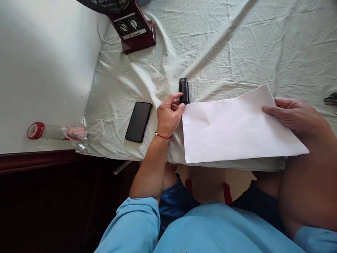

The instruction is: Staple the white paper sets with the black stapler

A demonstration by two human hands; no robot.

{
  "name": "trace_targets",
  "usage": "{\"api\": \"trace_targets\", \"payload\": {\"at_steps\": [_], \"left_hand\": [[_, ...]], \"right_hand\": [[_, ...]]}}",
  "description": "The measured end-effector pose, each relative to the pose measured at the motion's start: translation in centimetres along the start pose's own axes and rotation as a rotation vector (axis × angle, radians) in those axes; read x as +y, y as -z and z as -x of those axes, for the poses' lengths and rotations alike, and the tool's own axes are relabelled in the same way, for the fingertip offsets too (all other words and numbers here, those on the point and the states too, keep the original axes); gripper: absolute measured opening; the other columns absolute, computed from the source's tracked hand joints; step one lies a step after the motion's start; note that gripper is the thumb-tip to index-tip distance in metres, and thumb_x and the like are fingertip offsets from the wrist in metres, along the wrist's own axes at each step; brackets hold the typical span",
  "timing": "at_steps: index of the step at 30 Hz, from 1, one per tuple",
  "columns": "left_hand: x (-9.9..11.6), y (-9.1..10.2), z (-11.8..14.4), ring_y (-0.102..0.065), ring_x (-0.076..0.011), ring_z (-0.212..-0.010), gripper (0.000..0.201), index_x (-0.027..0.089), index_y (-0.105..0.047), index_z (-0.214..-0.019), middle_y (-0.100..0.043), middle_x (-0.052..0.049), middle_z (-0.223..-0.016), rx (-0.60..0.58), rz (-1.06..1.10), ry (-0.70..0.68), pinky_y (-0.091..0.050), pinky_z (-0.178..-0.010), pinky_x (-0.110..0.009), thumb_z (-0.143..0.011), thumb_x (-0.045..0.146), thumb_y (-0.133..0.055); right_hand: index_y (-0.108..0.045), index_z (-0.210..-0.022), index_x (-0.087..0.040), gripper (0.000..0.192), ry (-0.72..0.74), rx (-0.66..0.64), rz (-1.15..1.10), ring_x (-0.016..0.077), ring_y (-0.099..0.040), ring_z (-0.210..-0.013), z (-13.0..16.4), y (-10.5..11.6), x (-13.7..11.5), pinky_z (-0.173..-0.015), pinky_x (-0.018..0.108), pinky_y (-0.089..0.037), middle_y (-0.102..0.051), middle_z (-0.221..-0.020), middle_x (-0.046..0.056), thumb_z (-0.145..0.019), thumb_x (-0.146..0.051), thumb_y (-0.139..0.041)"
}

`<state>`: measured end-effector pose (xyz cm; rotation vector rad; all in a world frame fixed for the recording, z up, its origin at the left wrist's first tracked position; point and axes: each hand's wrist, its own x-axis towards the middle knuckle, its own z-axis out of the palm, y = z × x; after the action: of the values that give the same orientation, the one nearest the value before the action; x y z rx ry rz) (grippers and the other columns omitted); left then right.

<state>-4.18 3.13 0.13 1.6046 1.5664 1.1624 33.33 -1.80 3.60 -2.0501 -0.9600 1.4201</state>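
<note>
Left hand (170, 114) was at the left edge of the paper (237, 128), fingertips curled onto the near end of a small black stapler (184, 90), thumb against the paper's far-left corner. Grip looked like a light pinch on the stapler's near end, fingers bent, not spread. Thin red string bracelet (164, 136) sat on that wrist.

Right hand (295, 116) lay on the right side of the paper, fingers flat and close together on top of the sheet; thumb was hidden, so whether it pinched from below could not be told. The paper was a white sheet, maybe more than one stacked, tilted with its right end farther away, near edge hanging past the near edge of the table.

The stapler stood on the pale green cloth (237, 42), just beyond the paper's far-left corner, touching it or nearly so.

A black phone (138, 121) lay face up on the cloth, left of the left hand, apart from it. Farther left, on the white bare surface, a bottle with a red cap (52, 131) lay on its side, partly in clear plastic wrap. A dark red fan base with dials (133, 30) stood at the far left of the cloth. A dark object (331, 99) showed at the far right edge, too cut off to identify. The person wore light blue sleeves
</note>
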Motion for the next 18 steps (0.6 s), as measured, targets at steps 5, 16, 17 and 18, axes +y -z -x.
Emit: {"api": "trace_targets", "payload": {"at_steps": [5,16,17,18], "left_hand": [[-0.4,0.1,0.0,-0.059,-0.0111,-0.067,0.026,0.018,-0.087,-0.116,-0.077,-0.003,-0.083,0.029,0.036,-0.049,-0.051,-0.067,-0.025,-0.090,0.019,-0.079],[-0.7,0.5,-0.8,-0.059,-0.0126,-0.070,0.026,0.025,-0.090,-0.108,-0.078,-0.001,-0.087,0.022,-0.174,-0.151,-0.053,-0.076,-0.028,-0.086,0.011,-0.087],[-0.6,0.5,-0.9,-0.061,-0.0137,-0.073,0.026,0.025,-0.090,-0.108,-0.079,-0.001,-0.087,0.012,-0.217,-0.149,-0.053,-0.079,-0.029,-0.086,0.012,-0.088],[-0.6,0.5,-1.0,-0.063,-0.0151,-0.076,0.025,0.026,-0.090,-0.109,-0.079,-0.001,-0.086,0.000,-0.259,-0.145,-0.054,-0.081,-0.030,-0.087,0.012,-0.087]], "right_hand": [[-0.067,-0.126,-0.030,0.057,0.002,0.013,0.024,0.0218,-0.065,-0.054,0.3,0.0,-0.3,-0.039,0.029,-0.047,-0.071,-0.097,0.007,-0.074,-0.054,-0.068],[-0.066,-0.126,-0.031,0.054,-0.022,0.047,0.013,0.0215,-0.067,-0.056,0.2,0.1,-0.4,-0.041,0.029,-0.049,-0.071,-0.098,0.006,-0.076,-0.051,-0.068],[-0.066,-0.126,-0.031,0.054,-0.023,0.048,0.005,0.0214,-0.067,-0.056,0.1,0.1,-0.3,-0.042,0.029,-0.050,-0.071,-0.099,0.006,-0.077,-0.051,-0.068],[-0.066,-0.127,-0.031,0.054,-0.024,0.054,-0.002,0.0211,-0.066,-0.056,0.0,0.1,-0.2,-0.042,0.029,-0.050,-0.071,-0.098,0.005,-0.077,-0.051,-0.068]]}}
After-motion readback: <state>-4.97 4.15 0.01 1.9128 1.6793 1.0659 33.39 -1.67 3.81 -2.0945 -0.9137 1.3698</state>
